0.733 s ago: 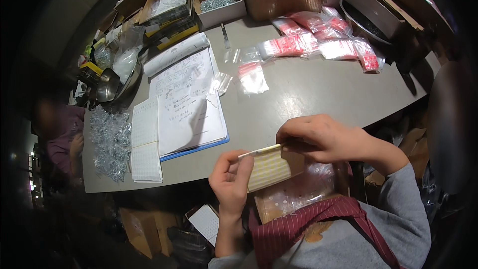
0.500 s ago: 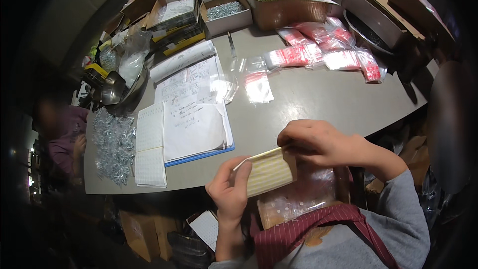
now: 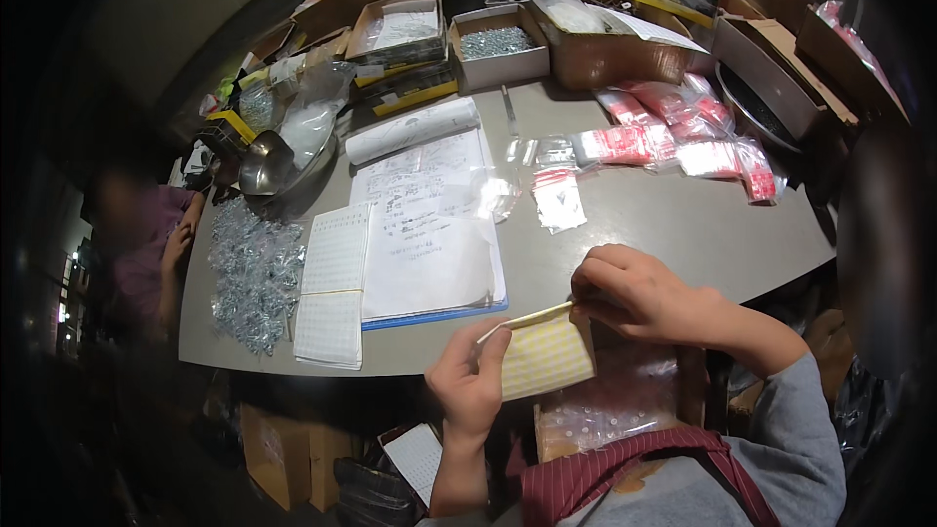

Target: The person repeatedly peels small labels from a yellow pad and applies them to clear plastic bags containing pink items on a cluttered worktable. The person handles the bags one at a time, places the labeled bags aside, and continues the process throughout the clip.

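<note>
Between my hands, over my lap, is a label sheet point(image 3: 549, 357) with rows of yellow and white, its upper edge bent over. My left hand point(image 3: 470, 371) grips its left end, thumb on the front. At the upper right corner, my right hand point(image 3: 636, 295) pinches the bent edge; its fingertips are partly hidden. Below the sheet, a cardboard box point(image 3: 552, 439) on my lap contains clear plastic bags with small pale round pieces point(image 3: 613, 420). A burgundy striped apron point(image 3: 625, 459) lies across my front.
Left on the table are bags of metal screws point(image 3: 256, 278), a banded stack of label sheets point(image 3: 330, 304) and a clipboard point(image 3: 434, 315) with papers. Red-and-clear zip bags point(image 3: 625, 143) lie right. Boxes of hardware point(image 3: 498, 68) line the back. Another person point(image 3: 146, 234) sits at the left.
The whole view has shifted, so table, hands and sheet appear further right. Both hands keep their hold on the label sheet, which now shows its yellow rows more flatly.
</note>
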`<state>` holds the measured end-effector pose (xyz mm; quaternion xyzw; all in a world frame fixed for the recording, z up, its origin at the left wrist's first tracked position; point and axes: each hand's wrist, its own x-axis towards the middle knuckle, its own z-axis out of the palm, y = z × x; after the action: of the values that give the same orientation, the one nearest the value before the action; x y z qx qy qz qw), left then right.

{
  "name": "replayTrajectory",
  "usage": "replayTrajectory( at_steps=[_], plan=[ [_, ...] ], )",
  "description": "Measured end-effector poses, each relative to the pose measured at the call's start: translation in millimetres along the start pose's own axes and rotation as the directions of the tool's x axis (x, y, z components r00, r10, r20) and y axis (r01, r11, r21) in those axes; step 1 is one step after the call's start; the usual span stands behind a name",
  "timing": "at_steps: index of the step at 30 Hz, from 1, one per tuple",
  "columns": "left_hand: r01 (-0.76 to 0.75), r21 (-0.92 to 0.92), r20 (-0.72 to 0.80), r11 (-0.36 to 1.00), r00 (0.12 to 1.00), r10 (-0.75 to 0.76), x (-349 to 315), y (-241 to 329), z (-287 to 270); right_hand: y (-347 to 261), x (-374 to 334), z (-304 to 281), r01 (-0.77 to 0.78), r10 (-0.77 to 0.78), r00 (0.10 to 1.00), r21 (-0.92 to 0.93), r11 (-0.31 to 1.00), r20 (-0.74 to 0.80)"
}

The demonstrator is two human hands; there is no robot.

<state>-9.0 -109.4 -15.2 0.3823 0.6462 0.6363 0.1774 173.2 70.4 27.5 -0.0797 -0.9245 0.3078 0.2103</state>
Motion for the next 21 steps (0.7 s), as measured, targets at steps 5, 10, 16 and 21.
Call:
replayTrajectory(
  at_steps=[5,10,16,21],
  plan=[
    [0.038,-0.049,-0.053,0.998,0.998,-0.041,4.6,-2.9,-5.5,0.1,9.9,8.6,0.099,-0.107,0.993,-0.155,0.983,-0.044],
    [0.091,-0.056,-0.089,0.994,0.991,-0.095,11.2,-6.9,-14.7,4.9,27.2,9.8,0.181,-0.198,0.974,-0.138,0.974,-0.113],
    [0.009,0.184,-0.064,0.983,0.998,0.003,14.3,-5.0,-6.8,41.0,132.5,13.1,-0.005,0.041,0.989,0.245,0.970,-0.142],
    [-0.030,0.212,-0.078,0.977,0.996,0.048,16.6,-2.1,-8.8,84.7,238.9,45.8,0.065,-0.089,0.984,-0.156,0.986,-0.151]
  ],
)
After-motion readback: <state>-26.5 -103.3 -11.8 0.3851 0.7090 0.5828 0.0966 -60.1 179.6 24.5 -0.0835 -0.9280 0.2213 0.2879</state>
